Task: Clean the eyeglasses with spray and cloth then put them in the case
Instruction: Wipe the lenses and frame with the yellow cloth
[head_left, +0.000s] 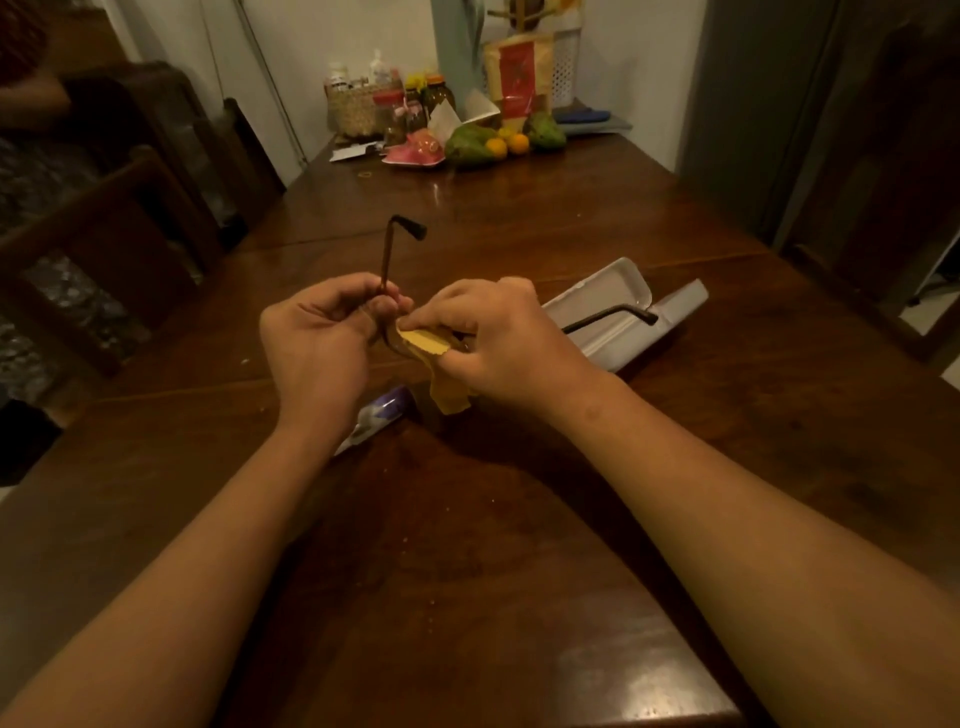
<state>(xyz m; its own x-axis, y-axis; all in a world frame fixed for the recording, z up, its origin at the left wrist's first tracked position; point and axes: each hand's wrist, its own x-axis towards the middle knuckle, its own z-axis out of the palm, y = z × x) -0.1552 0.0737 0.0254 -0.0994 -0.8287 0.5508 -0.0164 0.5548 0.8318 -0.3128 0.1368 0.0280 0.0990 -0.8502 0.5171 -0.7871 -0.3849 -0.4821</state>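
My left hand (317, 338) grips the eyeglasses (387, 260) at the left hinge, above the table's middle. One dark temple arm stands up from that hand and the other stretches right over the case. My right hand (488, 338) pinches a yellow cloth (426, 340) around a lens, and the cloth's tail hangs below the hand. The lenses are mostly hidden by my fingers and the cloth. A white glasses case (613, 306) lies open on the table just right of my right hand. The spray bottle (376, 415), white with a purple label, lies on its side under my left wrist.
The wooden table (493, 545) runs away from me. At its far end stand a woven basket (353, 111), bottles, fruit (498, 143) and a pink plate. Dark wooden chairs (119, 249) line the left side. A grey door stands at the right.
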